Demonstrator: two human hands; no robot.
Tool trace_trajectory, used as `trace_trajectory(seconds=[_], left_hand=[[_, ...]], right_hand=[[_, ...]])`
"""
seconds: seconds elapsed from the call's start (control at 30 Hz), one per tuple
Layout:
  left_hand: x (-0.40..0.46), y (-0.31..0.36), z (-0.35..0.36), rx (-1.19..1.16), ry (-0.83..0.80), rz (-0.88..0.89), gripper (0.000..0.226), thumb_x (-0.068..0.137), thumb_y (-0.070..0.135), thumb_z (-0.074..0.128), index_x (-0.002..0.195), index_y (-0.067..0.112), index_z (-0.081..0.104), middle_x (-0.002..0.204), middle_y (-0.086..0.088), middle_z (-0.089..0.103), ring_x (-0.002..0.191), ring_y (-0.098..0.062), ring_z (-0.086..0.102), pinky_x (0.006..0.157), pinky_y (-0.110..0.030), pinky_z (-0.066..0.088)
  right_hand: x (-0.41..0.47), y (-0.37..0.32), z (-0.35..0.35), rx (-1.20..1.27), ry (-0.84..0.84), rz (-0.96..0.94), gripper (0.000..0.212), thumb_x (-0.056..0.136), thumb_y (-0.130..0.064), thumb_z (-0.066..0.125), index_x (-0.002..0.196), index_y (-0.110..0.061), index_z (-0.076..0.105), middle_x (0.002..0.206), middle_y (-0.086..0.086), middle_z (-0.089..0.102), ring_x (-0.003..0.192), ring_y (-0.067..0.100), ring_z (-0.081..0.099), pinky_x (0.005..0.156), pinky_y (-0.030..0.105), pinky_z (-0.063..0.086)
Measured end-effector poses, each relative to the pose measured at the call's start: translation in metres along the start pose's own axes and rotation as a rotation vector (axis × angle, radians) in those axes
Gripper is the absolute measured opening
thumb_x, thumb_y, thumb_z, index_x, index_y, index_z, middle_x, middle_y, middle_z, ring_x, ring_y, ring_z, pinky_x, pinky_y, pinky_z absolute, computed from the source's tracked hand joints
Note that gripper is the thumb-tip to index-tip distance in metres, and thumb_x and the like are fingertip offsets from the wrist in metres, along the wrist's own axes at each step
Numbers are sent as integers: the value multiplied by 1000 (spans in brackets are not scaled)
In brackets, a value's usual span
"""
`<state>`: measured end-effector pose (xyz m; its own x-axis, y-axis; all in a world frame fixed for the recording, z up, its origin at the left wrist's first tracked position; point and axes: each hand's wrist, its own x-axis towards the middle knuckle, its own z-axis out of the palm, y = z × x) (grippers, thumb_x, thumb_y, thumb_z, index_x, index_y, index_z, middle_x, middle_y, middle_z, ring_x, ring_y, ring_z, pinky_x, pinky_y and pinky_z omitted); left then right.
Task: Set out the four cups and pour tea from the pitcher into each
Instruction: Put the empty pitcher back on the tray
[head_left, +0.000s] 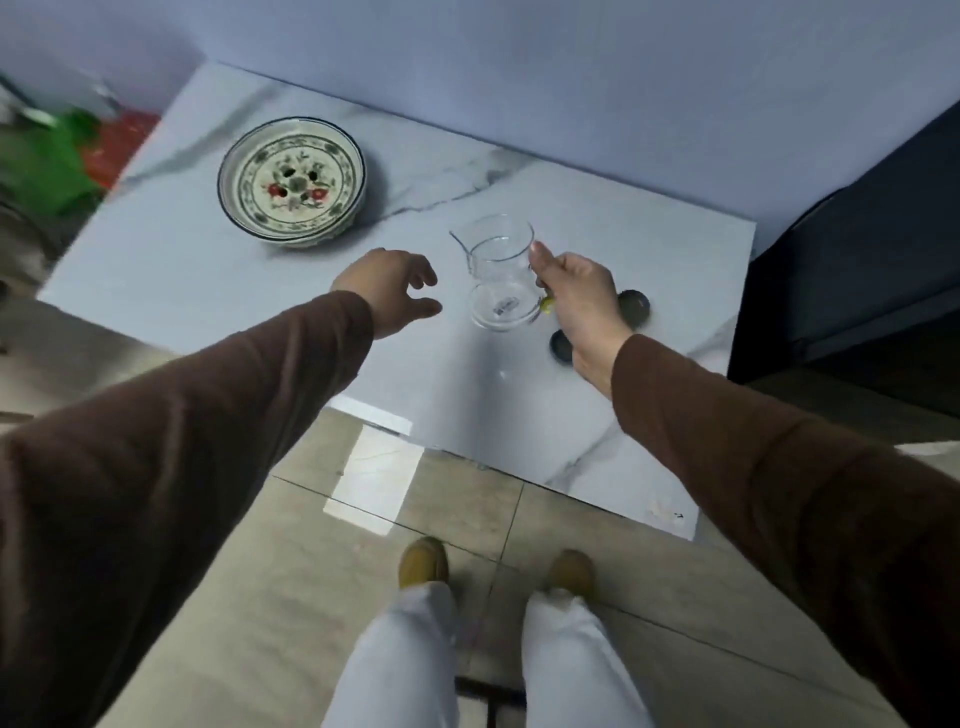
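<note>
Head view: my right hand (582, 306) grips the handle of the clear glass pitcher (501, 275) above the marble table (208, 270); my left hand (392, 288) hovers, holding nothing, fingers loosely curled. I judge the pitcher light, smooth, breakable, so the handle is safest. Two dark round cups (634, 307) sit behind my wrist.

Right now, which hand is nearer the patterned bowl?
Left. The left hand hovers just right of the patterned bowl; the right hand grips the glass pitcher farther right.
</note>
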<state>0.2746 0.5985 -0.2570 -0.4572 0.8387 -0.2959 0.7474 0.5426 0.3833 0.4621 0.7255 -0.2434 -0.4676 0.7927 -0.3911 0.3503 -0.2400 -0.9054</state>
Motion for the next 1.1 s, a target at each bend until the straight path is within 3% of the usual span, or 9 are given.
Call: trace_trajectory(seconds=[0.17, 0.33, 0.47, 0.87, 1.1], left_hand=[[-46, -50, -65, -66, -5, -44, 36, 77, 40, 71, 109, 24, 65, 106, 2, 66, 95, -20, 59, 85, -36, 50], [-61, -114, -100, -99, -19, -57, 35, 77, 38, 71, 108, 23, 65, 106, 2, 66, 90, -18, 56, 83, -33, 49], [-55, -150, -115, -77, -49, -57, 34, 79, 40, 69, 109, 24, 65, 106, 3, 66, 95, -17, 55, 83, -31, 46], [27, -233, -157, -150, -93, -118, 29, 79, 38, 69, 103, 23, 66, 93, 6, 62, 96, -22, 58, 86, -38, 50], [86, -298, -175, -176, -164, -59, 28, 77, 36, 69, 101, 21, 69, 100, 1, 68, 95, -22, 60, 85, -35, 50]], right_hand=[[-45, -40, 62, -10, 13, 9, 40, 86, -50, 66, 64, -20, 51, 68, 5, 45, 60, 11, 36, 54, 25, 30], [-63, -58, 125, -58, 59, 20, 45, 83, -55, 64, 57, -22, 48, 56, -11, 50, 62, 13, 40, 62, 31, 33], [-59, -68, 161, -79, 51, 28, 45, 83, -57, 62, 65, -17, 48, 63, 0, 46, 63, 15, 37, 61, 31, 30], [20, -82, 247, -105, -99, 99, 39, 94, -47, 56, 75, -15, 46, 73, 6, 41, 67, 16, 35, 62, 31, 31], [73, -87, 324, -109, -56, 166, 35, 98, -41, 52, 72, -18, 47, 73, 2, 45, 65, 13, 37, 63, 29, 33]])
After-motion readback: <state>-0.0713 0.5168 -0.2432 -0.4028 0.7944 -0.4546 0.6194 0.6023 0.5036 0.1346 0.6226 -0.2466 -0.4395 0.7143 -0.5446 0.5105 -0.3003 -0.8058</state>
